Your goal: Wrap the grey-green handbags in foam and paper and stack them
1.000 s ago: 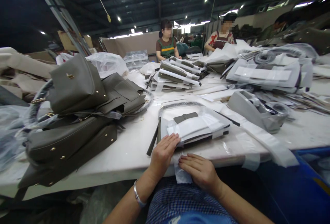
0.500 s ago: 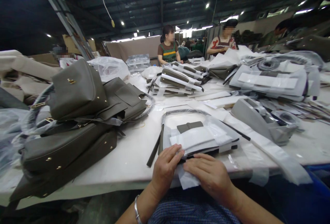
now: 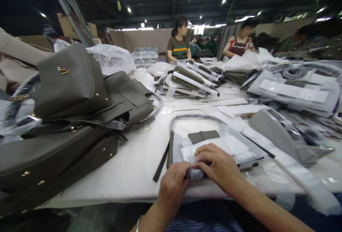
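Note:
In front of me a dark olive handbag (image 3: 203, 136) lies flat on the table, mostly covered by white wrapping paper (image 3: 227, 145). Its plastic-wrapped handle (image 3: 197, 117) arches away from me. At the near edge of the bag, a thin translucent wrapping sheet (image 3: 195, 175) is folded upward. My left hand (image 3: 175, 182) is closed at the sheet's left side, fingertips pinching its edge. My right hand (image 3: 220, 164) grips the same sheet from the right, thumb beneath and fingers on top. A dark strap (image 3: 162, 159) sticks out left of the bag.
Unwrapped olive handbags (image 3: 72, 86) are piled at the left. Beyond the work lies a stack of wrapped bags (image 3: 187, 80), with more wrapped bags (image 3: 296, 91) at the right. A grey tape dispenser (image 3: 280, 128) stands to the right on the white table (image 3: 128, 175). Two co-workers (image 3: 179, 45) are across the table.
The loose sheet that hung over the table's near edge is now lifted and folded up against the bag. My hands have gone from lying flat to pinching it. The view has shifted slightly.

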`<action>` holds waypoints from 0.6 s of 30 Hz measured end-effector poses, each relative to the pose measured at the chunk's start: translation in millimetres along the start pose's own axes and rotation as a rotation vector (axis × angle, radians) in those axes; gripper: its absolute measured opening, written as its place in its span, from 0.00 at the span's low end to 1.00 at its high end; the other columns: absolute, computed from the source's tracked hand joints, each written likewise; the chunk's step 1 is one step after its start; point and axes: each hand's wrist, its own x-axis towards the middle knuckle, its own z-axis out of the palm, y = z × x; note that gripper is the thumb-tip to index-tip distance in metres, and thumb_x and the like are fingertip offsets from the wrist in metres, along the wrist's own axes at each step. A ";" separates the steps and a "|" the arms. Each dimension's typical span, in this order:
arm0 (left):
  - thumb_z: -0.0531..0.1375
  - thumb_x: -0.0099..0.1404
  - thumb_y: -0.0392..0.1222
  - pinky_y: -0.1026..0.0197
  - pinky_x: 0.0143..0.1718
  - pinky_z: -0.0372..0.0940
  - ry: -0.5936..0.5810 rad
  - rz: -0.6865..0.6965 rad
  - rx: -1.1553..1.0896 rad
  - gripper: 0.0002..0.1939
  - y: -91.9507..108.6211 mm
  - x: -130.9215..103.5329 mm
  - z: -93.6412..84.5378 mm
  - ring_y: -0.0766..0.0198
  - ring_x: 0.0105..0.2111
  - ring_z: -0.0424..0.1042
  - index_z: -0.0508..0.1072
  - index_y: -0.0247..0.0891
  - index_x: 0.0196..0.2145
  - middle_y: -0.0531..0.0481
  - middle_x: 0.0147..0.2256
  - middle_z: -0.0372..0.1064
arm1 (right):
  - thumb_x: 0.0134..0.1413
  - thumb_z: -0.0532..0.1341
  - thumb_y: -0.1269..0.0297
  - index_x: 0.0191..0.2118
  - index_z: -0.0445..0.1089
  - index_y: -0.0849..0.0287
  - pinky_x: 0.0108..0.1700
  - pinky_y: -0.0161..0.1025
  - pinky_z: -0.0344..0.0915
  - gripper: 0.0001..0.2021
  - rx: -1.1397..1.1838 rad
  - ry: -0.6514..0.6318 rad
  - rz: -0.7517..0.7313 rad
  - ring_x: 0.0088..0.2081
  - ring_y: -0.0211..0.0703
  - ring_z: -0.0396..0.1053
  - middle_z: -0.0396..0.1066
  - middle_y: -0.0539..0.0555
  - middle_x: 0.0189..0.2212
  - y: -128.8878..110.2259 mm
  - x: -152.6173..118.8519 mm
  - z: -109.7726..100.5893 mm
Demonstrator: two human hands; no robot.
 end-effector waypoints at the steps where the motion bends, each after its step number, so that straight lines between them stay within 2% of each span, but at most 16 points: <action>1: 0.52 0.73 0.38 0.60 0.43 0.74 -0.001 0.002 -0.005 0.11 -0.6 -0.6 -0.2 0.60 0.40 0.75 0.68 0.37 0.50 0.44 0.39 0.75 | 0.49 0.71 0.64 0.29 0.74 0.52 0.38 0.40 0.67 0.06 -0.029 -0.039 0.030 0.38 0.44 0.71 0.76 0.47 0.34 0.3 2.5 -1.7; 5: 0.52 0.72 0.35 0.61 0.47 0.74 0.015 0.044 0.034 0.15 -1.1 -2.9 -1.3 0.60 0.45 0.75 0.68 0.37 0.54 0.42 0.45 0.75 | 0.48 0.71 0.60 0.30 0.72 0.53 0.34 0.38 0.64 0.08 -0.136 -0.182 0.104 0.35 0.42 0.72 0.74 0.47 0.32 -1.5 12.0 -10.9; 10: 0.54 0.70 0.29 0.61 0.50 0.73 0.013 0.145 0.073 0.19 -2.3 -1.2 -0.9 0.60 0.53 0.72 0.68 0.41 0.57 0.40 0.57 0.67 | 0.54 0.67 0.59 0.30 0.73 0.53 0.27 0.35 0.56 0.06 -0.171 -0.302 0.137 0.28 0.38 0.71 0.74 0.46 0.30 2.2 26.7 -13.5; 15: 0.55 0.70 0.30 0.60 0.50 0.72 -0.027 0.234 0.130 0.19 -1.0 -3.8 -8.2 0.58 0.51 0.73 0.71 0.38 0.56 0.42 0.54 0.72 | 0.54 0.67 0.59 0.30 0.75 0.53 0.28 0.35 0.57 0.06 -0.191 -0.276 0.118 0.29 0.38 0.72 0.76 0.48 0.31 2.5 31.7 -14.3; 18: 0.54 0.68 0.28 0.64 0.51 0.70 -0.075 0.301 0.138 0.26 -8.7 -6.9 -6.3 0.60 0.48 0.75 0.65 0.41 0.62 0.48 0.52 0.74 | 0.54 0.65 0.54 0.31 0.76 0.54 0.26 0.35 0.56 0.09 -0.233 -0.314 0.122 0.32 0.41 0.74 0.77 0.49 0.34 -9.0 26.9 -20.7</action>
